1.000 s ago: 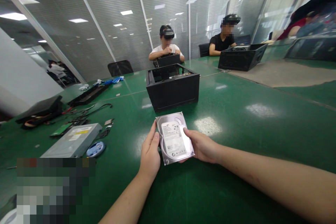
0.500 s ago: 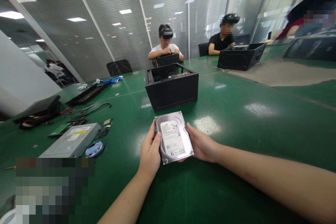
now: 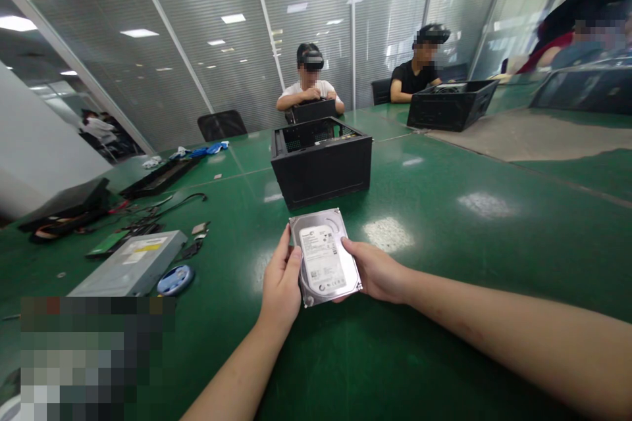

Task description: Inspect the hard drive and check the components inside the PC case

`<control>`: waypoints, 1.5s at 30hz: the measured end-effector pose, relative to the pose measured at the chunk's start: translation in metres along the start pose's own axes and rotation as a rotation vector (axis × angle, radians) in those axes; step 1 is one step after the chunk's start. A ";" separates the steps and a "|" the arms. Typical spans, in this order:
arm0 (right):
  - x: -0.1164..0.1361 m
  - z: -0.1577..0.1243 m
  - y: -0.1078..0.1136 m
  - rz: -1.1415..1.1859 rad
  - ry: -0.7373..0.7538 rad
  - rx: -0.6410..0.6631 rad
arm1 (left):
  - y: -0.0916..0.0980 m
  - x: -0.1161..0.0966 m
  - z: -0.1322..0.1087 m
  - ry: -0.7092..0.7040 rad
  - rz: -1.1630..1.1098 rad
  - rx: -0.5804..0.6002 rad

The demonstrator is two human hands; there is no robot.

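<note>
On green table (image 3: 227, 223), left side: green circuit board (image 3: 103, 247) next to silver metal box (image 3: 132, 264) with yellow label strip; blue round part (image 3: 176, 281) just right of box; left hand (image 3: 282, 276) clamped on left edge of hard drive (image 3: 324, 262); drive between both hands, label face up, tilted slightly, in front of open-topped black computer case (image 3: 323, 171); right hand (image 3: 380, 272) gripping drive's right edge, thumb at top face; farther right, person in black shirt (image 3: 415, 77) behind second black case (image 3: 444, 110)
</note>
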State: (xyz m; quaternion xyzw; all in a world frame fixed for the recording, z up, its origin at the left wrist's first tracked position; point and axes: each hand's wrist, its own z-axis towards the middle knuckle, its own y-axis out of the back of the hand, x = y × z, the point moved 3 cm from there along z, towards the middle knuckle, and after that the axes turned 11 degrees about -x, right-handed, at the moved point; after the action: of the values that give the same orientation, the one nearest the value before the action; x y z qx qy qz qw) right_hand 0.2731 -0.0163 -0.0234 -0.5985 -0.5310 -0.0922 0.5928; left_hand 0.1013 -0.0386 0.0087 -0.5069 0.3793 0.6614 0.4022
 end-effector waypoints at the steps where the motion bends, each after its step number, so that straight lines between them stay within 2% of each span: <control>1: 0.000 0.000 0.000 0.000 0.001 -0.005 | 0.000 0.000 0.000 0.001 0.002 -0.001; 8: 0.001 -0.001 0.001 -0.002 0.011 0.002 | -0.001 -0.002 -0.001 -0.028 0.031 -0.012; 15: 0.002 -0.002 0.000 -0.007 0.007 -0.015 | -0.002 -0.002 -0.003 0.000 -0.019 0.042; 24: 0.002 -0.003 -0.001 0.002 0.027 -0.044 | -0.001 -0.006 -0.001 -0.100 0.051 0.025; 30: 0.004 -0.007 -0.005 -0.021 0.067 -0.071 | -0.001 -0.002 0.000 -0.051 0.053 0.035; 36: 0.004 -0.010 -0.007 -0.020 0.083 -0.162 | -0.002 -0.003 -0.001 -0.018 0.054 0.058; 45: 0.002 -0.007 -0.005 0.012 0.068 -0.139 | -0.003 -0.004 0.000 -0.024 0.034 0.060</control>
State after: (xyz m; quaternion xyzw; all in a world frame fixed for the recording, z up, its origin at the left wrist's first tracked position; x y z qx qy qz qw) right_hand 0.2742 -0.0219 -0.0167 -0.6376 -0.4995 -0.1455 0.5681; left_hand 0.1051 -0.0381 0.0118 -0.4802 0.4025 0.6626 0.4104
